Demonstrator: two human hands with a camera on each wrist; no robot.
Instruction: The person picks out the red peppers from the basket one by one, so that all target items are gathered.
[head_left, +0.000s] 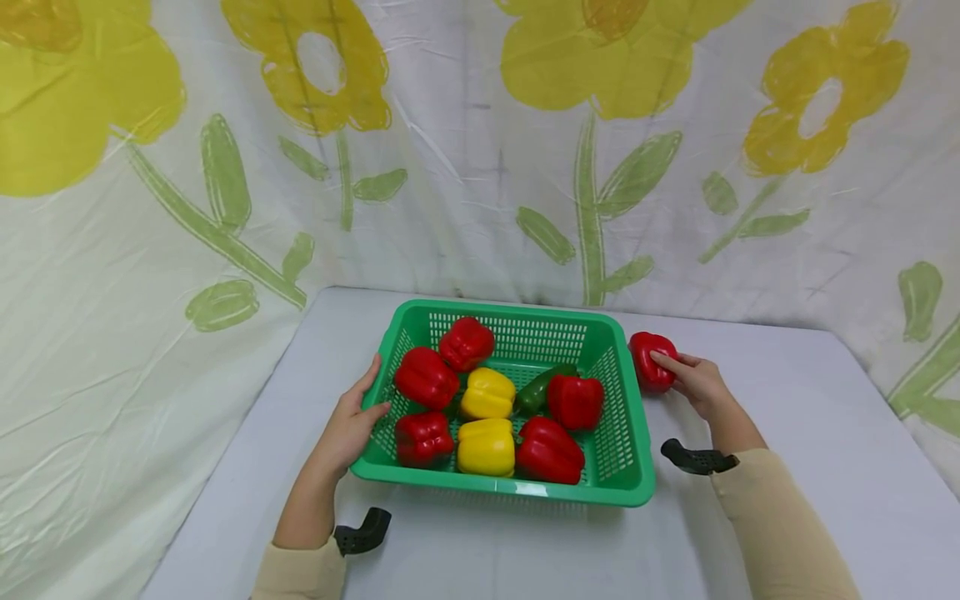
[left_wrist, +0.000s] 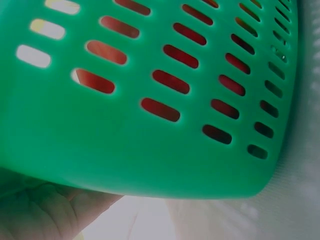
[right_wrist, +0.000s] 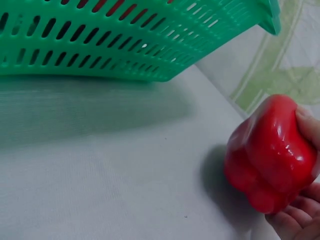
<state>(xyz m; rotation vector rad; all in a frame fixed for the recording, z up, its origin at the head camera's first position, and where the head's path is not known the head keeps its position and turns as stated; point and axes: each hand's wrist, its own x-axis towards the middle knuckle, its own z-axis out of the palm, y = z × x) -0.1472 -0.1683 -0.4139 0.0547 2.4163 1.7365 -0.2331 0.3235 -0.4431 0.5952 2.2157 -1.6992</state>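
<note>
A green plastic basket with slotted walls holds several red bell peppers, two yellow bell peppers and a long green pepper. My left hand grips the basket's left rim, with the thumb over the edge; in the left wrist view the slotted wall hides most of that hand. To the right of the basket, my right hand holds another red bell pepper between thumb and fingers. In the right wrist view this pepper is close above the tabletop, its shadow beneath; whether it touches is unclear.
A white cloth covers the table. Behind it and along the left hangs a pale curtain painted with yellow flowers and green leaves. Each wrist carries a black curved mount.
</note>
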